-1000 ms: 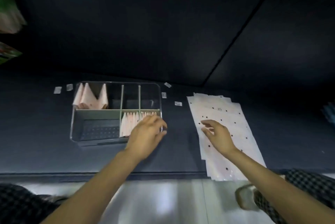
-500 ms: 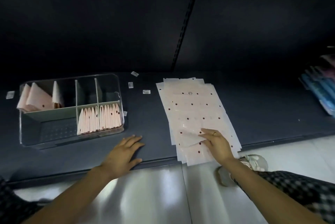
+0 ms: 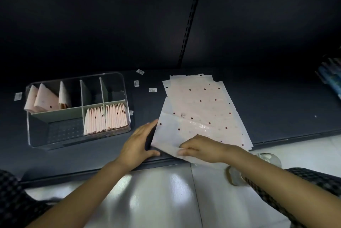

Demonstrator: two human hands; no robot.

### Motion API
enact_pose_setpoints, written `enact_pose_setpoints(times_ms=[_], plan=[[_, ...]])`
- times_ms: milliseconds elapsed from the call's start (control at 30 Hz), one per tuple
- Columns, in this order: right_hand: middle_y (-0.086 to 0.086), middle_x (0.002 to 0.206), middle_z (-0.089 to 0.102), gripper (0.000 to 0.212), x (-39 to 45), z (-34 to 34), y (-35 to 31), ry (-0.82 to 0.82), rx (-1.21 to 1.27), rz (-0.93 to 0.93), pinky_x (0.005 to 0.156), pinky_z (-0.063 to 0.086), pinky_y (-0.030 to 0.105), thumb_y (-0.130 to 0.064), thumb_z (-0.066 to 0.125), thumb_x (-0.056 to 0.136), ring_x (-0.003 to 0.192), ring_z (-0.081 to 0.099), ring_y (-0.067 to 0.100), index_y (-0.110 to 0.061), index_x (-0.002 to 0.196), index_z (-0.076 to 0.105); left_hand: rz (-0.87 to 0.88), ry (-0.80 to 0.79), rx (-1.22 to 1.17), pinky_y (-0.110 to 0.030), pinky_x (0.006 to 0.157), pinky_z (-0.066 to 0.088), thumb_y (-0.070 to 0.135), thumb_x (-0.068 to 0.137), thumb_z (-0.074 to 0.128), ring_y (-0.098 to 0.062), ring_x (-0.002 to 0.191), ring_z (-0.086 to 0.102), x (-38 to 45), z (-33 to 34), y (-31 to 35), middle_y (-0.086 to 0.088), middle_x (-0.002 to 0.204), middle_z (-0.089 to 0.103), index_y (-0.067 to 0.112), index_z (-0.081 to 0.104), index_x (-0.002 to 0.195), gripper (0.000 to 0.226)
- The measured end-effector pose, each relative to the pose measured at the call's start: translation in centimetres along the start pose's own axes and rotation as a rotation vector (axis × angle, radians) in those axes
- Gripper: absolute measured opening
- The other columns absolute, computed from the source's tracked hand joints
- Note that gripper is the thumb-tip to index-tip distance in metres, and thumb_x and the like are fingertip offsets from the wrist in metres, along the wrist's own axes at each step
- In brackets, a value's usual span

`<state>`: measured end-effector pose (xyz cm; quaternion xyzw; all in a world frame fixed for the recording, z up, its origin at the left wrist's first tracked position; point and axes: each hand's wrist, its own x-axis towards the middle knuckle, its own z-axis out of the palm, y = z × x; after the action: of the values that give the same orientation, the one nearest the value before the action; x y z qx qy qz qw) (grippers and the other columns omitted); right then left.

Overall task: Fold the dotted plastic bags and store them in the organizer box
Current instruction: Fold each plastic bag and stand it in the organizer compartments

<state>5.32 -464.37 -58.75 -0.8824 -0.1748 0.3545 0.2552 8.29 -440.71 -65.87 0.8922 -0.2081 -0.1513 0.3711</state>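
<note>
Top dotted bag (image 3: 171,135) now pulled off the stack (image 3: 203,98) and turned toward the left, right hand (image 3: 201,148) pinching its near edge, left hand (image 3: 138,144) moved to its left edge

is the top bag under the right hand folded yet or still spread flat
Spread, not yet folded: the top bag lies skewed on the stack, its near edge pinched by the right hand, the left hand at its side edge.

Pale pink bags (image 3: 201,102) with dark red dots; black shelf (image 3: 92,154).
</note>
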Motion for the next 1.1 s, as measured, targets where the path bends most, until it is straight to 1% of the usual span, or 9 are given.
enact_pose_setpoints(times_ms=[133, 200, 300, 633, 800, 833, 900, 967, 1100], plan=[[-0.008, 0.059, 0.033, 0.042, 0.5, -2.0, -0.2, -0.061, 0.092, 0.006, 0.055, 0.029, 0.015, -0.032, 0.052, 0.096, 0.054, 0.031, 0.003, -0.019, 0.059, 0.037, -0.101, -0.144, -0.185, -0.024, 0.091, 0.046, 0.020, 0.071, 0.081, -0.007, 0.101, 0.061, -0.3, 0.0, -1.3, 0.010, 0.104, 0.069, 0.022, 0.073, 0.100, 0.030], [0.001, 0.064, 0.034, 0.041, 1.5, -3.3, 0.4, -0.024, 0.089, 0.041, 0.059, 0.029, 0.026, -0.031, 0.056, 0.093, 0.061, 0.032, 0.010, -0.012, 0.062, 0.038, -0.164, -0.143, -0.307, -0.029, 0.078, 0.049, 0.016, 0.077, 0.077, -0.009, 0.079, 0.064, -0.7, 0.2, -1.6, 0.004, 0.083, 0.072, 0.015, 0.071, 0.086, 0.011], [0.001, 0.063, 0.029, 0.048, 3.7, -5.0, 1.6, 0.080, 0.022, 0.117, 0.058, 0.023, 0.029, -0.031, 0.062, 0.090, 0.062, 0.028, 0.016, -0.016, 0.059, 0.028, -0.232, -0.083, -0.375, -0.021, 0.064, 0.038, 0.014, 0.081, 0.072, -0.006, 0.060, 0.048, -0.6, 0.7, -1.7, -0.004, 0.062, 0.063, 0.013, 0.057, 0.079, 0.016], [0.004, 0.093, 0.054, 0.023, 11.7, -5.3, 4.3, 0.199, -0.240, 0.350, 0.084, 0.034, 0.035, -0.038, 0.049, 0.095, 0.102, 0.041, 0.024, -0.018, 0.084, 0.046, -0.330, 0.144, -0.113, -0.032, 0.079, 0.046, 0.025, 0.087, 0.065, -0.015, 0.085, 0.055, -0.6, 2.4, -0.5, 0.005, 0.089, 0.059, 0.018, 0.047, 0.123, 0.041], [0.007, 0.106, 0.060, 0.017, 12.7, -4.9, 4.7, 0.218, -0.245, 0.408, 0.088, 0.035, 0.036, -0.038, 0.049, 0.095, 0.112, 0.044, 0.027, -0.022, 0.089, 0.049, 0.159, 0.223, 0.303, -0.041, 0.083, 0.053, 0.021, 0.072, 0.079, -0.029, 0.101, 0.062, -1.2, 3.0, 1.4, -0.006, 0.113, 0.063, 0.014, 0.062, 0.114, 0.046], [0.008, 0.110, 0.060, 0.016, 12.8, -4.9, 4.7, 0.222, -0.249, 0.413, 0.088, 0.035, 0.036, -0.038, 0.049, 0.095, 0.113, 0.043, 0.028, -0.023, 0.089, 0.048, 0.227, 0.132, 0.369, -0.044, 0.096, 0.047, 0.027, 0.075, 0.077, -0.030, 0.117, 0.057, -1.3, 3.5, 1.5, -0.006, 0.128, 0.058, 0.015, 0.059, 0.123, 0.053], [0.008, 0.112, 0.060, 0.014, 13.0, -4.9, 4.8, 0.227, -0.253, 0.423, 0.089, 0.035, 0.036, -0.037, 0.050, 0.095, 0.115, 0.043, 0.028, -0.024, 0.090, 0.048, 0.254, -0.086, 0.528, -0.044, 0.117, 0.009, 0.044, 0.092, 0.053, -0.023, 0.144, 0.014, -1.5, 4.5, 1.1, -0.004, 0.156, 0.015, 0.015, 0.024, 0.148, 0.069], [0.008, 0.113, 0.060, 0.014, 13.0, -4.8, 4.8, 0.215, -0.246, 0.435, 0.090, 0.036, 0.037, -0.037, 0.051, 0.094, 0.116, 0.043, 0.027, -0.024, 0.089, 0.047, 0.219, -0.217, 0.608, -0.040, 0.111, -0.019, 0.053, 0.098, 0.027, -0.019, 0.140, -0.023, -1.8, 5.1, 0.0, -0.002, 0.153, -0.021, 0.014, -0.013, 0.145, 0.073], [0.007, 0.118, 0.057, 0.022, 12.4, -4.8, 4.1, 0.256, -0.315, 0.452, 0.091, 0.035, 0.036, -0.035, 0.053, 0.093, 0.117, 0.043, 0.028, -0.019, 0.108, 0.055, 0.233, -0.285, 0.700, -0.041, 0.109, -0.023, 0.060, 0.096, 0.016, -0.020, 0.135, -0.032, -2.5, 5.2, -1.1, -0.003, 0.149, -0.030, 0.015, -0.026, 0.140, 0.075]])
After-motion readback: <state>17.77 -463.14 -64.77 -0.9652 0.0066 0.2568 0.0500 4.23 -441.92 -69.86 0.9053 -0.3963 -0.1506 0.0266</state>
